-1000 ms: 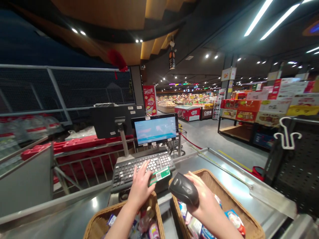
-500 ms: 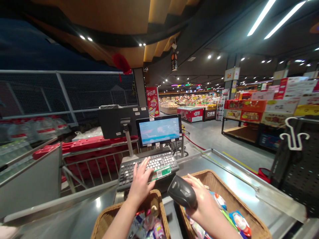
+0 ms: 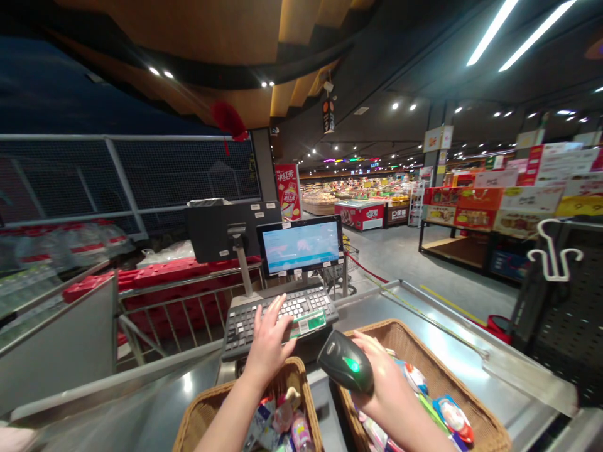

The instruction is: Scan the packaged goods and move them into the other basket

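Green light now glows on the black handheld barcode scanner (image 3: 346,363), dark a moment earlier, and the left hand (image 3: 268,342) has lifted slightly from the keys. The right hand (image 3: 381,380) is closed around the scanner, above the right wicker basket (image 3: 405,336), which is full of bright packets. The left hand is open, its fingers spread over the black keyboard (image 3: 245,326), just beside a green-and-white card (image 3: 309,325) lying on it. Below that hand, the left wicker basket (image 3: 296,383) also holds packets and a small bottle (image 3: 301,433). Both baskets sit on a stainless steel counter (image 3: 452,320). A lit monitor (image 3: 300,247) stands past the keyboard. Beyond, a supermarket floor stretches to a red chest freezer (image 3: 360,215) and boxed goods stacked on a low shelf (image 3: 473,207).
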The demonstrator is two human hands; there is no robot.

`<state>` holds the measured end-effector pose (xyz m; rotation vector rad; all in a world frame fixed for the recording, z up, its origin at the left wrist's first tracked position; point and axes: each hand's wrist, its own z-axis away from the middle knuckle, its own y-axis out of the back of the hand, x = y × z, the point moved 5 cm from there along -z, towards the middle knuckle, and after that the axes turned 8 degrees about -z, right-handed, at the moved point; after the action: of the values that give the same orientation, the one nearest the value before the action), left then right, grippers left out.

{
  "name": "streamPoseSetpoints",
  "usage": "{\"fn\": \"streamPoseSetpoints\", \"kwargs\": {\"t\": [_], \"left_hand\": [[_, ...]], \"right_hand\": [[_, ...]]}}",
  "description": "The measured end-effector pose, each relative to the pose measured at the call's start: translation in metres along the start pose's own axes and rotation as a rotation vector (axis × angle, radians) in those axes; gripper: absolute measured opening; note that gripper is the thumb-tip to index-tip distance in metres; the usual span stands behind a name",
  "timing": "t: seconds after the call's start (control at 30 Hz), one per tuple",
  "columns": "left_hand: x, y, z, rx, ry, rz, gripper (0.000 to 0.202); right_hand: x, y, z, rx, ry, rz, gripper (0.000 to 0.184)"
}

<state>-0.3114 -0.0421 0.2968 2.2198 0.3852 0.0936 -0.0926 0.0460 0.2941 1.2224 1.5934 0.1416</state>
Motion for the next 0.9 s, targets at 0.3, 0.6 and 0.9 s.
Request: {"fn": "streamPoseSetpoints", "kwargs": {"t": [0.3, 0.6, 0.9], "left_hand": [[-0.004, -0.003, 0.003, -0.002, 0.014, -0.002, 0.026], [-0.013, -0.004, 0.019, -0.028, 0.039, -0.011, 0.022], [-0.027, -0.008, 0.06, -0.106, 0.06, -0.01, 0.022]], "right_hand": [[0.003, 0.001, 0.0, 0.025, 0.023, -0.015, 0.058], [0.005, -0.007, 0.002, 0.011, 0.011, -0.002, 0.063], [0.011, -0.024, 0.005, -0.008, -0.002, 0.002, 0.062]]}}
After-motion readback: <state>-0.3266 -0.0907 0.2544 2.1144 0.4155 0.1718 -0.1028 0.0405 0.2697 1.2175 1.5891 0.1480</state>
